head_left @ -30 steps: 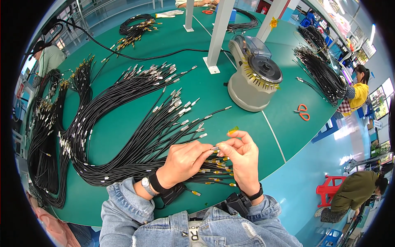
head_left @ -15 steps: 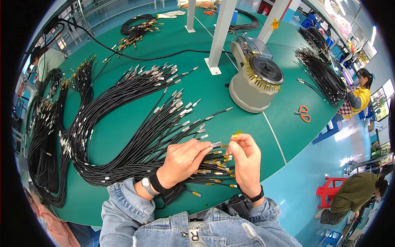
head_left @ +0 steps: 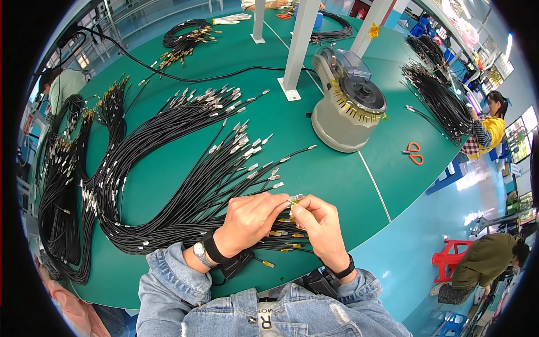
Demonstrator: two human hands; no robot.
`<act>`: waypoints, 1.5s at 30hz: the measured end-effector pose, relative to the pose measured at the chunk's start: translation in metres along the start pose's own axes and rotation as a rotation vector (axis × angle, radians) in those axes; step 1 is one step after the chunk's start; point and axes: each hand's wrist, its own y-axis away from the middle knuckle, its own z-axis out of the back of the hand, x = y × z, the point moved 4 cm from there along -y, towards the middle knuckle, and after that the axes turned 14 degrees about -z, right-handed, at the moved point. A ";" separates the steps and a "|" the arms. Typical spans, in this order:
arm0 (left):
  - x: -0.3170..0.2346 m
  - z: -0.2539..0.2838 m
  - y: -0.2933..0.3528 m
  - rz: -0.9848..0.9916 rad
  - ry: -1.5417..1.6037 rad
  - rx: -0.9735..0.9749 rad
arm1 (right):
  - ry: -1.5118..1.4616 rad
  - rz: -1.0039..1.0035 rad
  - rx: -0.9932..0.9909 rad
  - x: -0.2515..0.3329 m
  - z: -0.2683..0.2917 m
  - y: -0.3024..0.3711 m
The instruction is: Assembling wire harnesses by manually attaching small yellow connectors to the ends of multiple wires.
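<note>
Green tabletop (head_left: pixel 342 182) behind connector (head_left: pixel 297 197) partly hidden by left hand (head_left: pixel 252 222)

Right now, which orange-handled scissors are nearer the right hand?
The scissors right of the beige tape dispenser; the other pair lies near the far edge of the green table.

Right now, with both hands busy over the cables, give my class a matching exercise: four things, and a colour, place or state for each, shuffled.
1. Held connector
2. Scissors
3. Wristwatch
4. Tape dispenser

A. Beige body, black wheel
B. At the left hand's fingertips
C. Orange handles
D. Worn on the left arm

Pairs: 1-B, 2-C, 3-D, 4-A
</note>
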 end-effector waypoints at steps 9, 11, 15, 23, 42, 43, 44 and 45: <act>0.000 -0.003 0.004 0.010 -0.028 0.013 | 0.015 0.032 0.055 0.002 -0.001 0.003; 0.000 -0.003 0.005 0.001 -0.033 0.024 | 0.025 0.023 0.046 0.003 -0.001 0.002; -0.001 -0.004 0.006 -0.030 -0.047 0.049 | 0.049 -0.005 0.021 0.003 0.002 0.001; 0.000 -0.004 0.007 -0.084 -0.038 0.072 | 0.058 -0.042 0.016 0.004 0.005 0.001; 0.018 0.003 0.001 0.721 0.829 0.119 | 0.413 0.155 0.124 0.013 0.001 0.005; 0.019 0.003 0.001 0.726 0.846 0.120 | 0.430 0.171 0.126 0.014 0.000 0.004; 0.019 0.003 0.000 0.731 0.862 0.121 | 0.448 0.187 0.128 0.015 -0.001 0.004; 0.020 0.003 -0.001 0.736 0.879 0.122 | 0.465 0.204 0.130 0.016 -0.002 0.004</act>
